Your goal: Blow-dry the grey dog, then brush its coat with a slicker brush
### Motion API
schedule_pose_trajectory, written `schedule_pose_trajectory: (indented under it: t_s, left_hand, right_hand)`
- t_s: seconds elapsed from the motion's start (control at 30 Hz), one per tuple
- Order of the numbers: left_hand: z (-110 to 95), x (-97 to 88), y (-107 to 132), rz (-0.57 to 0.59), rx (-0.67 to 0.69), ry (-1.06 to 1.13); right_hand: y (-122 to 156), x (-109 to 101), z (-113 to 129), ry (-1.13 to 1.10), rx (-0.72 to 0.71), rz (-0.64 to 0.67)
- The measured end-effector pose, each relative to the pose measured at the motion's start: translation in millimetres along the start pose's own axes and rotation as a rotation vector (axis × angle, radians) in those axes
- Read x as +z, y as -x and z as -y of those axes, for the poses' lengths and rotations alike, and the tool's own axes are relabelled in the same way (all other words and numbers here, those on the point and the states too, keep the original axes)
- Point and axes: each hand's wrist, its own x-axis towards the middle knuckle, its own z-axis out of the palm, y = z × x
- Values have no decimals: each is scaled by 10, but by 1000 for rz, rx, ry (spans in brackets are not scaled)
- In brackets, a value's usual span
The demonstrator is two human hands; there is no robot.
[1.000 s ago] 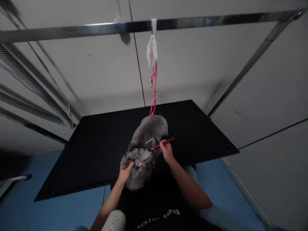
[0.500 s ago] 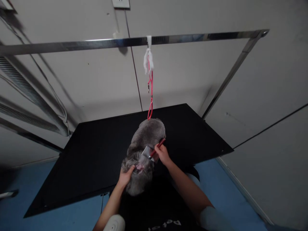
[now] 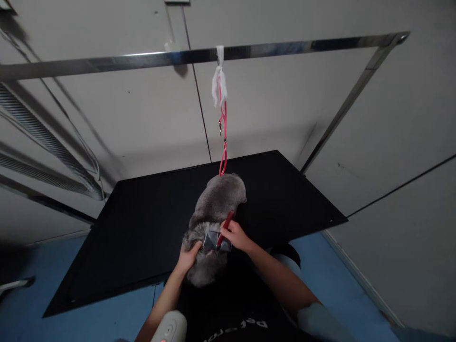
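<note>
A grey furry animal (image 3: 221, 195), its kind not plain from above, is on the black table (image 3: 149, 228) with its near end close to my body. My right hand (image 3: 236, 235) is closed around the red handle of a slicker brush (image 3: 211, 239). The flat metal head of the brush lies against the fur at the near end. Just left of the brush, my left hand (image 3: 189, 257) grips the animal's fur, thumb on top and the other fingers mostly hidden. Whatever lies under the brush head is covered.
A metal bar (image 3: 149, 61) spans above the table. From it hangs a pink loop leash (image 3: 224, 154), tied with white cloth (image 3: 219, 83), its lower end near the animal's far end. Ribbed hoses (image 3: 46, 137) run down at the left. Behind stands a wall; the floor is blue.
The brush has moved down and slightly left over the near fur, its handle now more upright. It covers most of the pink patch seen before. My left hand has hardly moved.
</note>
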Motion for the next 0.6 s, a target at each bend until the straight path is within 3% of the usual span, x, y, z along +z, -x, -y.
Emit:
schedule_pose_trajectory:
  t_s: [0.17,0.3,0.43,0.6]
  left_hand:
    - [15,8,1,-37,2,5]
    - [-43,35,9,24,19,46]
    - [-88,65,14,15,13,50]
    - [-93,77,15,60,68,51]
  right_hand:
    - [-55,23,59,-6,-31,-112]
    - [-61,73,66,10,-4,3]
    - [-104,92,77,-3,-31,-96]
    - [-125,77,110,6,-3,-55]
